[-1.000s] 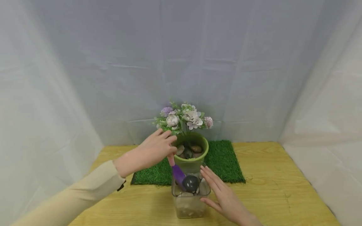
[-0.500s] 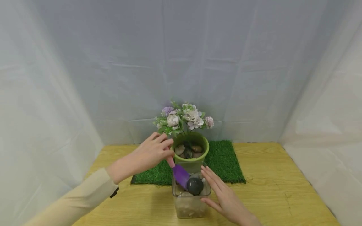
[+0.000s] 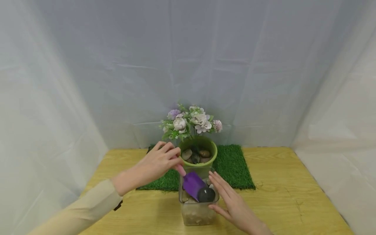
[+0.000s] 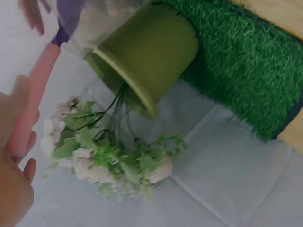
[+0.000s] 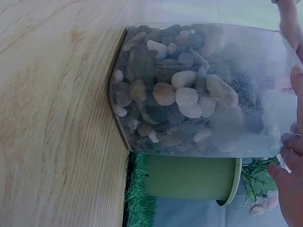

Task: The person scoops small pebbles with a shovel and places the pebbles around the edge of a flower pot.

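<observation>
With a few stones point(image 3: 204, 153) already in the green pot point(image 4: 156, 47) behind the clear container point(image 3: 198, 222) and many pebbles point(image 5: 187, 96) left inside, the left hand point(image 3: 160, 161) grips the purple scoop point(image 3: 194, 186), its blade meeting a dark stone point(image 3: 206, 195) seemingly not yet lifted from the container, whose right side the right hand point(image 3: 230, 200) flanks, fingers straight.

Left sleeve point(image 3: 77, 209): plain pale-cream cloth, lightly creased, seen at about 8 o'clock in the head view and narrowed toward its end.
Left cuff point(image 3: 114, 190): finished in a straight edge, same cream cloth.
Black tab point(image 3: 118, 205): small, set at the cuff's 5 o'clock; its kind cannot be made out.
Left hand point(image 3: 158, 161): bare, slim-fingered, seen at about 7 o'clock.
Right hand point(image 3: 231, 199): bare, likewise slim-fingered, seen at about 5 o'clock.
</observation>
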Demonstrator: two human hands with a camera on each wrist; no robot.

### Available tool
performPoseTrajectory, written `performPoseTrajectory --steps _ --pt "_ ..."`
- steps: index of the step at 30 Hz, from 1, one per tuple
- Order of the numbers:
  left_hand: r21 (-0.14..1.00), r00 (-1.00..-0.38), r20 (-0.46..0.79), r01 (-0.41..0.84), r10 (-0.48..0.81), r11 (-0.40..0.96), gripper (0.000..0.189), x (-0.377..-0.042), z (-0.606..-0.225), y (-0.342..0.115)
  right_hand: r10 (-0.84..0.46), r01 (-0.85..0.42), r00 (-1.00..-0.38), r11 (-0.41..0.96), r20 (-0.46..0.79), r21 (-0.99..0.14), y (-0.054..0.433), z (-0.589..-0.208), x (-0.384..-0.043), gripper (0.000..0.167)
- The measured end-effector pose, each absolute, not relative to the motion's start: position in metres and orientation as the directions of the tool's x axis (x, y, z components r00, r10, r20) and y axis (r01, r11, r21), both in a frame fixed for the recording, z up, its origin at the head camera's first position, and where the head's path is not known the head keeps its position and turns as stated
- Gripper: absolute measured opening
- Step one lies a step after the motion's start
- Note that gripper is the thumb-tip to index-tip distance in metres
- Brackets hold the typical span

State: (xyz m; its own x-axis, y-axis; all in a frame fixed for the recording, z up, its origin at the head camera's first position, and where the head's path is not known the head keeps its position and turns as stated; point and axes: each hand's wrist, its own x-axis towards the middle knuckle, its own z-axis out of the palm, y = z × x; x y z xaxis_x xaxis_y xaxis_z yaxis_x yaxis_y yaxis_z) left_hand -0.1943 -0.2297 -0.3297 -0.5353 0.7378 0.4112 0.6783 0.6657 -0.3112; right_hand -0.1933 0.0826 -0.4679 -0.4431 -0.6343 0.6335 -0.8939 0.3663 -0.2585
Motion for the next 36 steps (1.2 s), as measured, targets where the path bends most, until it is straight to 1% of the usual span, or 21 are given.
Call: performPoseTrajectory --steps 5,8,10,12,15,17,18,20,23,26,31,34,36 --pt "-0.181 -0.582 0.415 0.701 0.700 0.690 0.015 -0.205 -0.344 -0.233 -0.635 -0.892 -0.446 0.368 0.631 -0.261 0.082 -0.468 -0.194 0.075" --pt "-0.155 -0.607 0.398 0.695 0.688 0.702 0.012 -0.206 -0.350 -0.234 -0.642 -0.892 -0.448 0.367 0.622 -0.264 0.082 -0.468 -0.193 0.075" --pt "-0.192 -0.625 0.367 0.674 0.689 0.713 0.010 -0.204 -0.349 -0.234 -0.646 -0.893 -0.447 0.363 0.619 -0.266 0.083 -0.469 -0.193 0.075" --pt "-0.264 -0.640 0.325 0.645 0.696 0.717 0.011 -0.203 -0.344 -0.231 -0.649 -0.893 -0.447 0.361 0.616 -0.267 0.083 -0.468 -0.192 0.075" --pt "-0.390 -0.672 0.213 0.607 0.709 0.693 0.020 -0.201 -0.332 -0.221 -0.646 -0.893 -0.448 0.356 0.619 -0.275 0.083 -0.468 -0.192 0.075" --pt "-0.416 -0.696 0.130 0.608 0.706 0.676 0.025 -0.202 -0.326 -0.215 -0.644 -0.891 -0.451 0.358 0.618 -0.279 0.083 -0.467 -0.192 0.075" --pt "-0.410 -0.708 0.095 0.613 0.700 0.675 0.027 -0.202 -0.325 -0.213 -0.643 -0.890 -0.454 0.361 0.617 -0.280 0.083 -0.467 -0.192 0.075" --pt "-0.368 -0.729 0.048 0.623 0.683 0.690 0.027 -0.203 -0.325 -0.209 -0.641 -0.887 -0.460 0.368 0.615 -0.279 0.083 -0.468 -0.192 0.076" --pt "-0.268 -0.756 0.045 0.620 0.653 0.737 0.023 -0.203 -0.328 -0.210 -0.637 -0.888 -0.457 0.369 0.621 -0.276 0.082 -0.469 -0.192 0.076" --pt "-0.198 -0.751 0.050 0.638 0.658 0.744 0.019 -0.201 -0.333 -0.212 -0.632 -0.891 -0.452 0.362 0.630 -0.275 0.082 -0.470 -0.192 0.076" --pt "-0.129 -0.729 0.063 0.672 0.682 0.730 0.017 -0.198 -0.337 -0.212 -0.635 -0.885 -0.465 0.362 0.617 -0.294 0.082 -0.472 -0.192 0.076" --pt "-0.090 -0.738 0.071 0.665 0.671 0.742 0.018 -0.197 -0.336 -0.213 -0.634 -0.883 -0.469 0.364 0.615 -0.297 0.082 -0.472 -0.192 0.077" --pt "-0.053 -0.758 0.068 0.646 0.648 0.761 0.021 -0.196 -0.336 -0.215 -0.634 -0.882 -0.470 0.365 0.614 -0.298 0.081 -0.472 -0.193 0.077"
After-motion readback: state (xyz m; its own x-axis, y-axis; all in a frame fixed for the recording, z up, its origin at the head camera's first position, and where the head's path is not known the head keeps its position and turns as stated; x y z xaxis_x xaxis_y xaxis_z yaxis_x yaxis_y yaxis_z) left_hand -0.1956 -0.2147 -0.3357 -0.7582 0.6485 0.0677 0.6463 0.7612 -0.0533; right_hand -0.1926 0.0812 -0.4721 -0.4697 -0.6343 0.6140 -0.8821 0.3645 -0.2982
